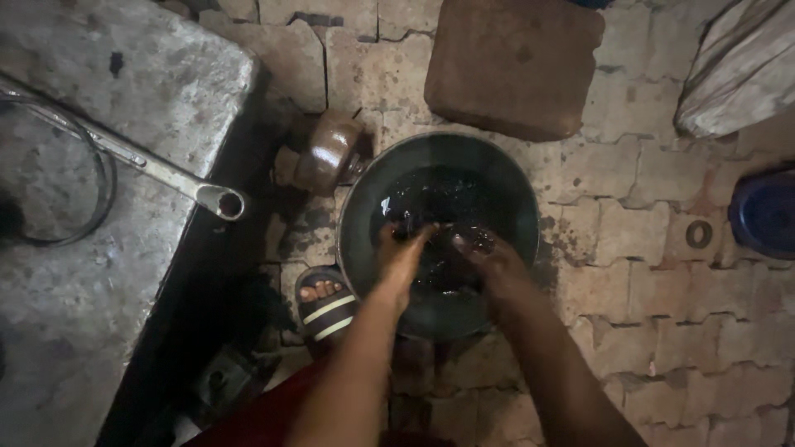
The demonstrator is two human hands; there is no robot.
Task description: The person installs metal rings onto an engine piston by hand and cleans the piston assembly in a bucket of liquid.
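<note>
Where both hands dip, centre frame: round dark metal basin of black, glinting liquid. Left hand and right hand submerged at fingertips; grip unreadable. Wrench upper left.

There is just the one view, from the camera on the person's head, and it looks almost straight down at the floor of paving blocks. It sits close: both forearms run up from the bottom edge and meet in the basin near the middle of the frame. The left hand and right hand lie right under the lens. A slab fills the left side, a brick reaches the top edge, and a sandalled foot shows just below centre, so the wearer is crouched or bent low over the work.
</note>
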